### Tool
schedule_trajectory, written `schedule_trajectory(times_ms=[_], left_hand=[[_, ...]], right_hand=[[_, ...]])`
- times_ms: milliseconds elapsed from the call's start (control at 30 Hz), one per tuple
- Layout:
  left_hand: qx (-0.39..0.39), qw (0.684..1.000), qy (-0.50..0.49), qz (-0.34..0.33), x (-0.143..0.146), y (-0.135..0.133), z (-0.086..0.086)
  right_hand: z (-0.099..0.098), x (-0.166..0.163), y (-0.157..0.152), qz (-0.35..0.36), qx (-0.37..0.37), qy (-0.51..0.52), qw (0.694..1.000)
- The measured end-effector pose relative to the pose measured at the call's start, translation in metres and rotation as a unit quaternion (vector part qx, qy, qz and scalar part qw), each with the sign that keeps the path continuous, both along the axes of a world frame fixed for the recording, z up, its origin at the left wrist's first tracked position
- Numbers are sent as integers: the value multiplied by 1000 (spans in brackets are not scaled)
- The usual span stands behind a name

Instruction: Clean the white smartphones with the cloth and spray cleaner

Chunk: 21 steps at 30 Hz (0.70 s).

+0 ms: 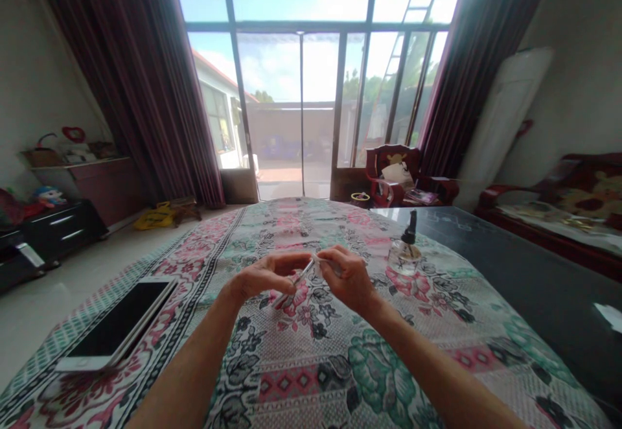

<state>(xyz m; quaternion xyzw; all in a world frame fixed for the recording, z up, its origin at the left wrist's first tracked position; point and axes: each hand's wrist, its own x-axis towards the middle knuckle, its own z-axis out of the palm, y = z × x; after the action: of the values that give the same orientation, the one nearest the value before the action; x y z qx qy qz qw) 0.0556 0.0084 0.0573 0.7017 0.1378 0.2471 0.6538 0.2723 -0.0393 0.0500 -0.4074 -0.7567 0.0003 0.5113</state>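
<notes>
Two-handed, mid-frame: clamping slim silvery item in L grip, pinching white bit at its end w/ R grip.

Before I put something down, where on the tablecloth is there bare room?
The tablecloth is bare between the tablet and left forearm, and between both forearms. Crowded: the middle, around the left hand, right hand and slim object.
</notes>
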Motion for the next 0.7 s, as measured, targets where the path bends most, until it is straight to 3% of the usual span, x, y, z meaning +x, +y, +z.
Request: schedule_trajectory(times_ms=[300, 567, 700], left_hand=[[7, 999, 42, -8, -3, 1, 1], [-7, 996, 22, 85, -7, 10, -12], [-14, 995, 30, 98, -5, 7, -10]], right_hand=[[-2, -6, -2, 8, 23, 6, 1000], [0, -23, -16, 78, 53, 11, 995], [-1, -20, -14, 70, 58, 13, 996]])
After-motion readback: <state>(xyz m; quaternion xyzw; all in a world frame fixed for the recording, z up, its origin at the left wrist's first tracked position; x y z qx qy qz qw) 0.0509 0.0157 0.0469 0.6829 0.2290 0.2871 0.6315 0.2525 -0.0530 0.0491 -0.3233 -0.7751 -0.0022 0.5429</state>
